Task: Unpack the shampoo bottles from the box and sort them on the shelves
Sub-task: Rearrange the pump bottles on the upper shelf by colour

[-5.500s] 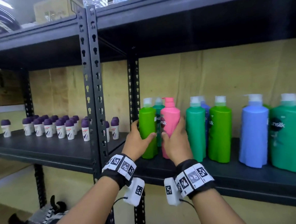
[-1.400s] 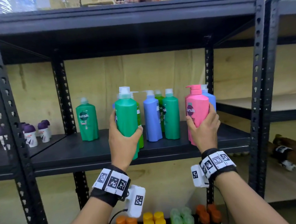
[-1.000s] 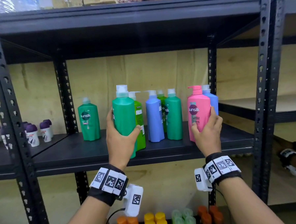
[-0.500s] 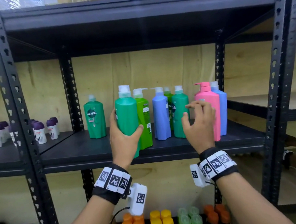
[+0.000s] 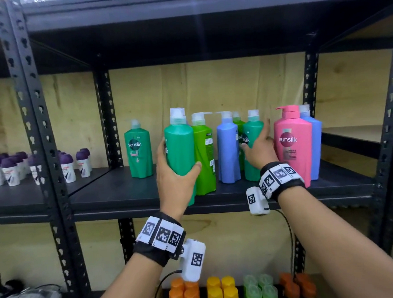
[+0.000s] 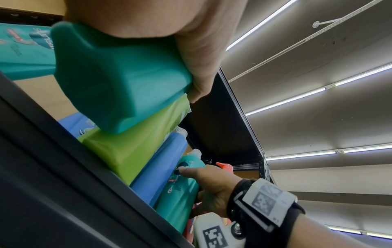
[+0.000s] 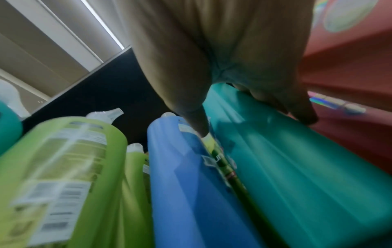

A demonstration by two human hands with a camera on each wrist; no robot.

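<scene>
Half a second ago the right hand (image 5: 258, 149) hovered with curled fingers in front of the pink bottle (image 5: 293, 141); it has since swung leftward off it and now reaches around the dark green bottle (image 5: 254, 132) standing just left of the pink one, thumb on its label and fingers going along its far side, as the right wrist view shows, though whether the grasp has closed firmly I cannot tell. The left hand (image 5: 176, 172) has stayed as it was, wrapped around the lower body of the teal-green bottle (image 5: 179, 145), whose base hangs just clear of the shelf (image 5: 116, 194) front edge in the left wrist view. Just right of that hand stands a lime green bottle (image 5: 203, 153), and between the two hands a blue bottle (image 5: 227, 147); another teal bottle (image 5: 138, 149) stands alone well to the left hand's left. These pump bottles look full, so probably weighty, with stiff smooth plastic walls that could slide in a loose grip. I would judge the waisted middle of the body the best hold, palm behind and thumb in front, never the pump head, which may twist or lift. The neighbours stand close together, so a drawn bottle could tip them.
</scene>
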